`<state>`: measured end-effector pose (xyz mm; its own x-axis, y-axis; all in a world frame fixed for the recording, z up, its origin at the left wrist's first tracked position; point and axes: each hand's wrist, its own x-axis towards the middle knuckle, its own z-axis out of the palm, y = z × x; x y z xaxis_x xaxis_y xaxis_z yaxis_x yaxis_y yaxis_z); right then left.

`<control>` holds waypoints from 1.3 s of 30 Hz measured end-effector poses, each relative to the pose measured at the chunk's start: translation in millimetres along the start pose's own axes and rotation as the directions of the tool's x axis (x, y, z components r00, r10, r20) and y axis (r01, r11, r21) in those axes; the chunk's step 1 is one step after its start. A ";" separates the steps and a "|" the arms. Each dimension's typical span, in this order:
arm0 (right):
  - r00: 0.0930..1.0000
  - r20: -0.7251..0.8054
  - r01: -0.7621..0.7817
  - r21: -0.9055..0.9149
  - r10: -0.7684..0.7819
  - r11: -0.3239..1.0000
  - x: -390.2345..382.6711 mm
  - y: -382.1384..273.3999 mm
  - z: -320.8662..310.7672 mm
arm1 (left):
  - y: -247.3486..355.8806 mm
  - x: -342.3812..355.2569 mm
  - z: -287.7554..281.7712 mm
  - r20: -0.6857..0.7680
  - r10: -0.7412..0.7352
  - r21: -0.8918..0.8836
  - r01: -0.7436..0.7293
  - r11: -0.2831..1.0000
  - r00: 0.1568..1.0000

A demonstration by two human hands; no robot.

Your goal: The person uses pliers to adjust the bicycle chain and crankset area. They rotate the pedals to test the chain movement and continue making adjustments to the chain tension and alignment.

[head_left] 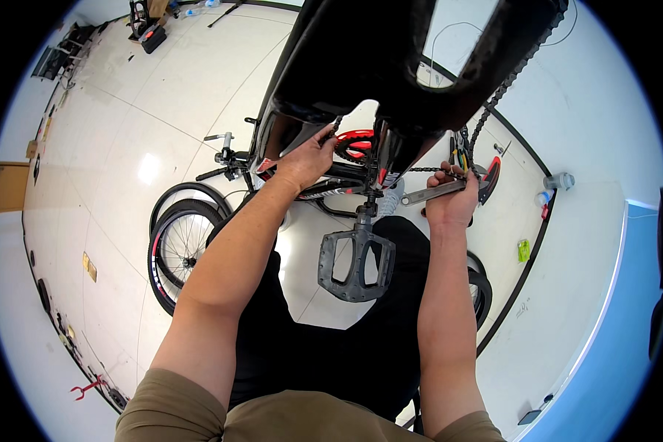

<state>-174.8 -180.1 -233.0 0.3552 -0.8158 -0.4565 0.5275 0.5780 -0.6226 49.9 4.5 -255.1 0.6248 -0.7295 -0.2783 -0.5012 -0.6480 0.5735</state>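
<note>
A black bicycle frame (339, 74) fills the upper middle, close to me. Beneath it, my left hand (308, 163) has its fingers closed at a stretch of bicycle chain beside the red-and-black chainring (354, 146). To the right, my right hand (453, 197) is closed with a silver wrench (436, 193) lying across it, the wrench's end pointing left. Its fingertips sit by the hanging chain (485, 118) and some yellow-and-dark tool-like parts (460, 157), partly hidden by the fingers. A dark pedal (356, 267) hangs between my forearms.
Bicycle wheels (187, 250) and a handlebar (232, 163) lie to the left. Another wheel (479, 291) is beside my right forearm. A red-and-black curved part (490, 179), a bottle (559, 181) and a green packet (523, 250) are on the right. Tools (152, 37) lie far left.
</note>
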 end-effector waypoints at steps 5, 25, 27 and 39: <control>1.000 0.009 0.012 0.033 -0.012 0.999 -0.4 -1.5 3.0 | -4.2 0.3 0.2 -0.036 -0.004 -0.077 0.001 0.997 0.999; 0.990 0.110 0.076 0.147 -0.093 0.986 -6.6 -9.8 4.2 | 12.9 -11.3 1.5 -0.312 0.081 -0.455 -0.224 0.862 0.946; 0.989 0.116 0.078 0.139 -0.095 0.987 -4.1 -10.6 2.7 | 17.3 -13.2 3.0 -0.332 0.079 -0.538 -0.257 0.803 0.940; 0.972 0.219 0.064 0.088 -0.082 0.994 -7.5 -13.4 12.9 | 15.3 -12.8 4.4 -0.331 0.165 -0.424 -0.303 0.853 0.929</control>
<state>-174.6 -182.0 -213.1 0.4712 -0.8450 -0.2529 0.6150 0.5203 -0.5925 31.6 2.9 -246.1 0.6963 -0.7119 0.0914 -0.3629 -0.2394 0.9005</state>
